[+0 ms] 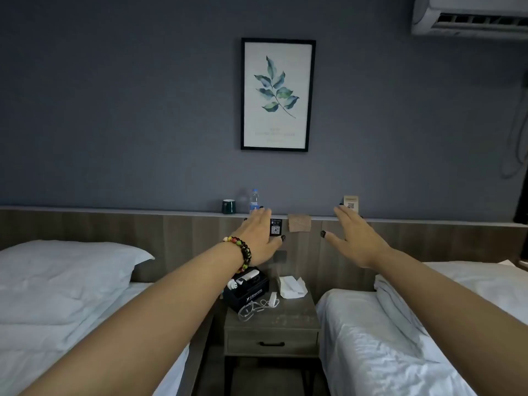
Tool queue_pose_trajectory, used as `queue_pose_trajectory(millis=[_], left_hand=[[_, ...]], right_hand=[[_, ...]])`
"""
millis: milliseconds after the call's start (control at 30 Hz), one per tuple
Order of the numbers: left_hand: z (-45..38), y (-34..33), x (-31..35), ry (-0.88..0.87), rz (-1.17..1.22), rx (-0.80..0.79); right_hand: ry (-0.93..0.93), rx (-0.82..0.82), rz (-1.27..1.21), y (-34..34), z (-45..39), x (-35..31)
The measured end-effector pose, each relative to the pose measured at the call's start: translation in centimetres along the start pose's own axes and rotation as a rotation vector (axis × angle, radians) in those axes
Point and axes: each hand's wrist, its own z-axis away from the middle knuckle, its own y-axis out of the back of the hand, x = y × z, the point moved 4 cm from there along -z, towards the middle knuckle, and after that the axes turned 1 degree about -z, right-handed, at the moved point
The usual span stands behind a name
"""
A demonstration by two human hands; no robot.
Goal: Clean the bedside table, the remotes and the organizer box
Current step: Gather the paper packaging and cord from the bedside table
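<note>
Both arms stretched out, left hand (pixel 261 235) and right hand (pixel 354 238) flat, fingers straight — holding nothing, black organizer box (pixel 248 292) on bedside table (pixel 283 321) below, white remote (pixel 248 277) lying slanted inside, far end up-right.

A grey wooden bedside table (pixel 274 320) with one drawer carries a black rectangular organizer box (pixel 248 292) at its back left corner; a white remote (pixel 248 276) lies in the box.

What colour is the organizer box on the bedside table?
Black, with white print on its front; the organizer box shows only in the head view, on the bedside table.
</note>
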Motion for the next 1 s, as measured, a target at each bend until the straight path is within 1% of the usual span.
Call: queue_pose_trajectory(millis=[167,300,400,500,700,867,1000], left_hand=[[-2.8,-2.4,-0.8,0.017,0.021,-0.027],[-6.1,-5.1,-0.7,0.003,0.029,-0.023],[-9.0,-7.6,-0.3,0.021,0.048,-0.05],[-12.1,-10.2,0.0,0.043,0.094,-0.061],[-17.0,-15.4,0.8,0.12,0.141,-0.118],[-19.4,-18.9,1.3,0.198,0.167,-0.13],[-20.5,-21.8,1.3,0.255,0.167,-0.164]], right_hand=[[0.009,-0.026,-0.006,-2.2,-2.5,2.0],[0.046,-0.03,-0.055,-3.9,-4.7,4.3],[0.077,-0.03,-0.103,-5.3,-6.8,6.7],[0.069,-0.052,-0.133,-6.9,-8.9,9.6],[0.068,-0.127,-0.191,-10.5,-12.7,15.7],[0.082,-0.173,-0.266,-14.0,-14.6,19.5],[0.07,-0.268,-0.317,-17.2,-15.3,22.0]])
